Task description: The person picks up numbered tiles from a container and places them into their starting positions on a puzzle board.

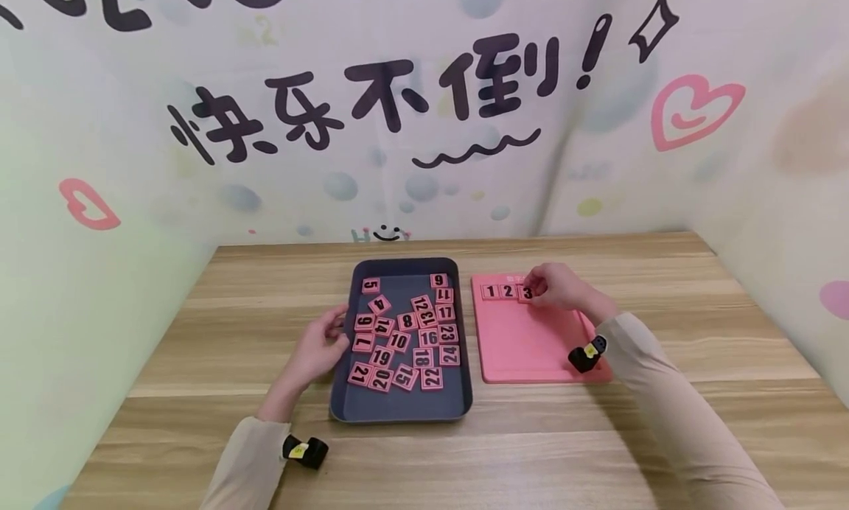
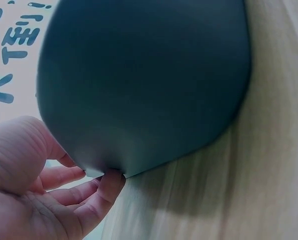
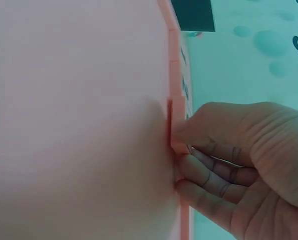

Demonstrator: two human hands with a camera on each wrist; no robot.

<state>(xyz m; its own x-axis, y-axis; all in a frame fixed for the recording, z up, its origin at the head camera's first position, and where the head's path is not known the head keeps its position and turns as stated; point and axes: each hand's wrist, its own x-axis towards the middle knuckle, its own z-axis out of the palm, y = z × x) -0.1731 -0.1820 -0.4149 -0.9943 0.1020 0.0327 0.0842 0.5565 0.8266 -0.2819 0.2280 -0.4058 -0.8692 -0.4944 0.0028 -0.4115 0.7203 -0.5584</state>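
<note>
At the right in the head view, a pink board [image 1: 524,344] lies on the table with number tiles 1 [image 1: 490,292] and 2 [image 1: 507,292] side by side at its top edge. My right hand [image 1: 560,287] pinches the number 3 tile [image 1: 527,294] next to them, partly covering it; in the right wrist view this tile [image 3: 178,125] sits between thumb and fingers, against the board's edge. My left hand [image 1: 321,346] touches the left outer side of a dark grey tray [image 1: 404,407]. Fingertips [image 2: 113,181] rest against the tray's wall in the left wrist view.
Several loose pink number tiles lie in the tray at various angles, among them 5 [image 1: 371,284], 4 [image 1: 379,305] and 22 [image 1: 432,378]. The wooden table [image 1: 265,289] meets a printed cloth backdrop [image 1: 298,193] behind. Each wrist wears a black camera [image 1: 305,451].
</note>
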